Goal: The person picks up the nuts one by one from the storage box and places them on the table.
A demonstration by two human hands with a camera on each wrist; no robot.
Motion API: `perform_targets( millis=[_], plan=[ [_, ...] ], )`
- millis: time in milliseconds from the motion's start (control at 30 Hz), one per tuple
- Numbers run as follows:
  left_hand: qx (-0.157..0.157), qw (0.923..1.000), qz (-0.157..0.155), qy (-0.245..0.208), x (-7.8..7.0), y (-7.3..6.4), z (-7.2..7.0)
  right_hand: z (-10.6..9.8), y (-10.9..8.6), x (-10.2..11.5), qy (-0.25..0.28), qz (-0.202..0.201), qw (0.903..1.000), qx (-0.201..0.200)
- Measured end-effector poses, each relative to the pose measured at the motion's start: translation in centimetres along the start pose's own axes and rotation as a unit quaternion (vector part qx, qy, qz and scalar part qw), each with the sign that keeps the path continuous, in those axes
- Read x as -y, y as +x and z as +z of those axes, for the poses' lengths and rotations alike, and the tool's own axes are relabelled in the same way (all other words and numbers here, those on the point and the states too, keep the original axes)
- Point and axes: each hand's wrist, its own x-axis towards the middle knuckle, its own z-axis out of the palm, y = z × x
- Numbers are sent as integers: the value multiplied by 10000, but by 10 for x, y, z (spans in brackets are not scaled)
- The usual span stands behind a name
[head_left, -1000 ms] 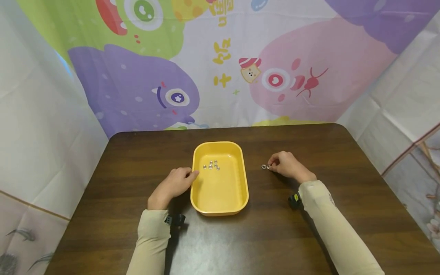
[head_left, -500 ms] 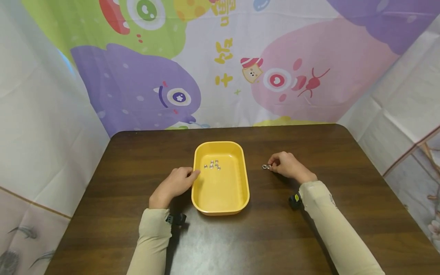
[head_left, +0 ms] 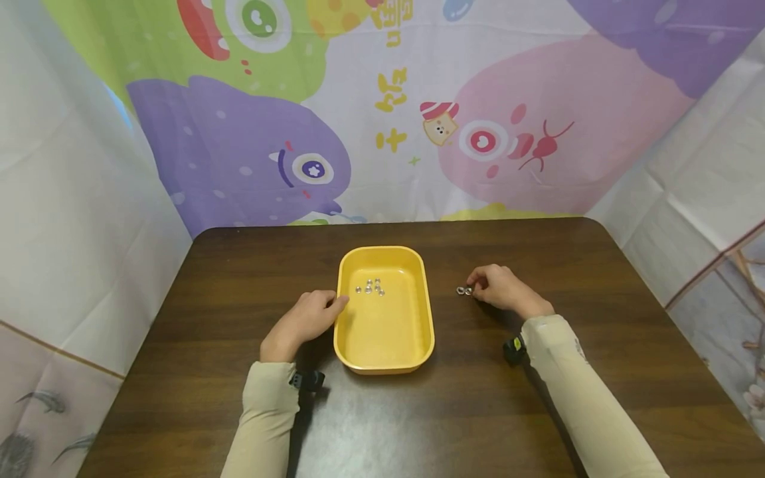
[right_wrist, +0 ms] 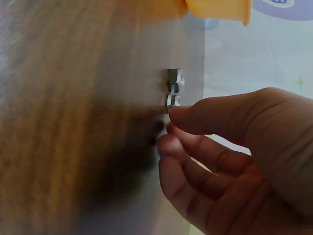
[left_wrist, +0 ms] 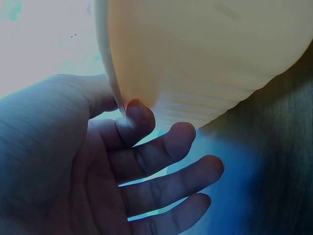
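My left hand (head_left: 303, 317) grips the left rim of a yellow tray (head_left: 382, 368). In the left wrist view the thumb is behind the tray wall (left_wrist: 205, 58) and the index finger is curled on the near side; the other fingers extend below. Right of the tray, two small metal nuts (head_left: 460, 291) lie side by side on the table. My right hand (head_left: 501, 289) has its thumb and fingertips at the right-hand nut (right_wrist: 172, 100), pinching its edge; the thumb partly covers it. Several similar shiny nuts (head_left: 368, 289) lie inside the tray, towards its far left.
The dark brown wooden table (head_left: 239, 279) reaches back to a cartoon-printed cloth (head_left: 394, 186). Pale sheets (head_left: 693, 199) hang at both sides. A small black camera (head_left: 514, 349) sits on each wrist.
Both hands stay nearly where they were, the left at the tray and the right at the nuts. The head view has shifted very slightly.
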Motion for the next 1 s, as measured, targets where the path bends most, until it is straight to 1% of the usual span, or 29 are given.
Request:
perform_targets(
  millis=[167,267,433,700,867,1000],
  plan=[
    [14,10000,-20,15,-1,0,0,-6,-2,4,-132,117,9998,-6],
    [11,10000,-49,21,-2,-2,0,-10,-2,7,-121,118,9998,-113],
    [-19,10000,-32,29,-1,-3,-2,-17,1,17,44,-28,9993,-363],
    [4,10000,-39,42,-1,-2,-3,-23,8,44,238,-244,9975,-617],
    [14,10000,-43,7,-2,-2,-1,-21,14,60,344,-532,9964,-555],
    [32,10000,-57,-22,-3,-2,-1,-19,19,71,408,-707,9948,-607]
  ],
)
